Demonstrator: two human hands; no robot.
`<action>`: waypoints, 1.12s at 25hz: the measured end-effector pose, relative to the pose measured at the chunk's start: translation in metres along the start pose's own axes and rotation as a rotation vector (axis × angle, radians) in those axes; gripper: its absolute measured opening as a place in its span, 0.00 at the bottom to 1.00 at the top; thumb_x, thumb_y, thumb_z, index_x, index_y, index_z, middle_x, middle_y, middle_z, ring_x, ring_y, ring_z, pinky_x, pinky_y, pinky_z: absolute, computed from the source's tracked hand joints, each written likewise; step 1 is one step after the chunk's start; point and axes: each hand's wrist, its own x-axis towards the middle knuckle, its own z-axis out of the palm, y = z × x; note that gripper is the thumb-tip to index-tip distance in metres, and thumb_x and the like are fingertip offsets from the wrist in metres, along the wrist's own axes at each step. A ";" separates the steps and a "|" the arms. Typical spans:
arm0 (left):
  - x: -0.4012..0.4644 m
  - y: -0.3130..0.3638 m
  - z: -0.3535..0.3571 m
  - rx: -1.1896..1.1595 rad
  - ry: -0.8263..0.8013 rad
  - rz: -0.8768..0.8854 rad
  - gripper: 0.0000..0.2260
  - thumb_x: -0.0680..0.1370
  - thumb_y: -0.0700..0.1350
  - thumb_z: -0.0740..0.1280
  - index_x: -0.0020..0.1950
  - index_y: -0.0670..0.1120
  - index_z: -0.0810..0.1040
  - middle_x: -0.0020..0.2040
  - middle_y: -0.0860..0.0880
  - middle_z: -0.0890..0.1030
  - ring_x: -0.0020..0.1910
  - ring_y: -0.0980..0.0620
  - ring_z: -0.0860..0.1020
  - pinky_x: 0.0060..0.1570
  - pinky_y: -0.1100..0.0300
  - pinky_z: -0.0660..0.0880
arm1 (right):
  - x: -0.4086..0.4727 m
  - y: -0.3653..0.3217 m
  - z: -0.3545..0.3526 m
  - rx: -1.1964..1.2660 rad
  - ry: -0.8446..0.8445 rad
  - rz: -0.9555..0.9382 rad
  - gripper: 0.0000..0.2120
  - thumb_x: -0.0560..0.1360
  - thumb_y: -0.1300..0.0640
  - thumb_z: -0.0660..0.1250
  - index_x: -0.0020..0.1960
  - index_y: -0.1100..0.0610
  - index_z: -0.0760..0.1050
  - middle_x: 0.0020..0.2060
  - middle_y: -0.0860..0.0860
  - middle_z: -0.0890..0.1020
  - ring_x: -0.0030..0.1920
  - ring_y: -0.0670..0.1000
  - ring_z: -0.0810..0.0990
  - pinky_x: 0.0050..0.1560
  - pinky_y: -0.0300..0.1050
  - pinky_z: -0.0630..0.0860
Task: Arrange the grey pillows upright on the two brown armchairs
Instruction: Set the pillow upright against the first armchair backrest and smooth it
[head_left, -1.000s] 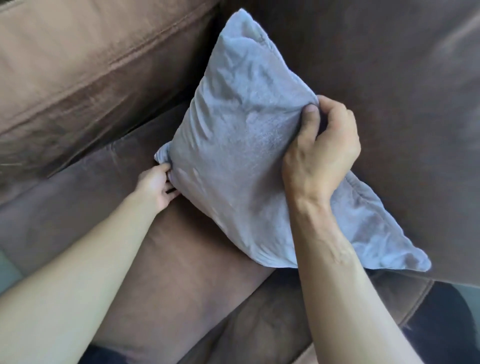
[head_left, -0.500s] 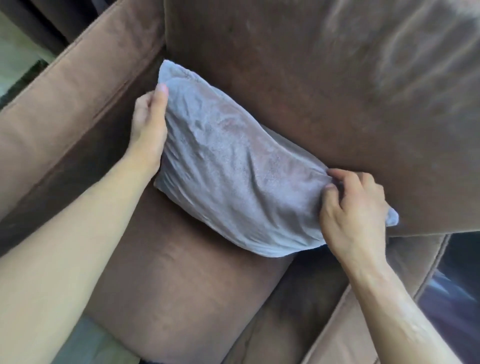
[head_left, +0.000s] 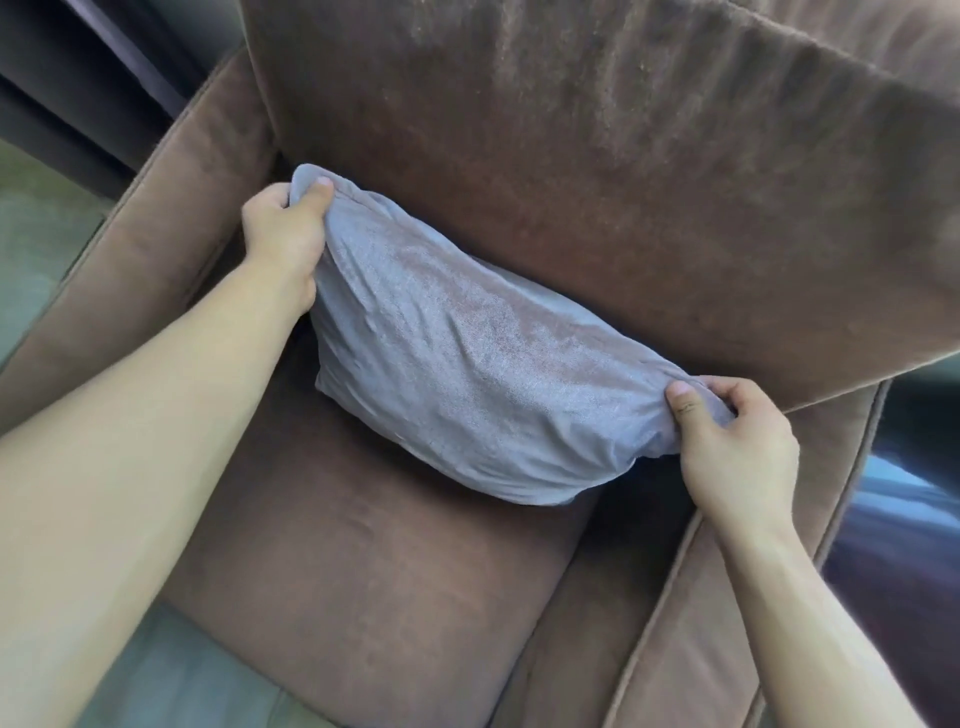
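Head view: one grey pillow being set against the chair back.

The grey pillow (head_left: 467, 374) stands on the brown armchair (head_left: 363, 571) seat, leaning on the backrest, long axis running far-left to near-right. The left hand (head_left: 285, 234) and right hand (head_left: 727, 447) each pinch an upper corner closed (second armchair and any other pillow are out of view, so that part looks undone).

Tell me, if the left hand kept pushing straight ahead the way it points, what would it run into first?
Most likely the chair's back cushion. The left hand grips the pillow by its upper corner and points toward that cushion, with the armrest close beside it. Depth is hard to judge here.
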 end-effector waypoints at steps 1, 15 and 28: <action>-0.009 -0.001 0.003 0.070 0.035 0.002 0.14 0.81 0.51 0.67 0.61 0.43 0.78 0.61 0.45 0.82 0.60 0.49 0.82 0.67 0.46 0.78 | -0.003 0.000 0.003 -0.043 0.072 -0.049 0.06 0.78 0.54 0.68 0.54 0.50 0.80 0.53 0.52 0.81 0.58 0.55 0.77 0.55 0.45 0.71; -0.040 -0.057 -0.043 1.463 -0.218 0.959 0.31 0.84 0.66 0.47 0.86 0.57 0.50 0.86 0.50 0.53 0.85 0.41 0.52 0.79 0.31 0.51 | 0.004 0.038 0.041 -0.804 -0.039 -0.733 0.30 0.84 0.40 0.50 0.83 0.51 0.53 0.83 0.53 0.58 0.82 0.58 0.56 0.78 0.70 0.48; -0.117 -0.063 -0.009 0.616 0.020 0.464 0.20 0.79 0.60 0.69 0.34 0.48 0.71 0.32 0.52 0.76 0.35 0.47 0.74 0.43 0.52 0.71 | -0.044 -0.016 0.066 0.159 -0.142 0.026 0.22 0.79 0.40 0.63 0.36 0.54 0.80 0.28 0.48 0.83 0.31 0.43 0.78 0.41 0.47 0.73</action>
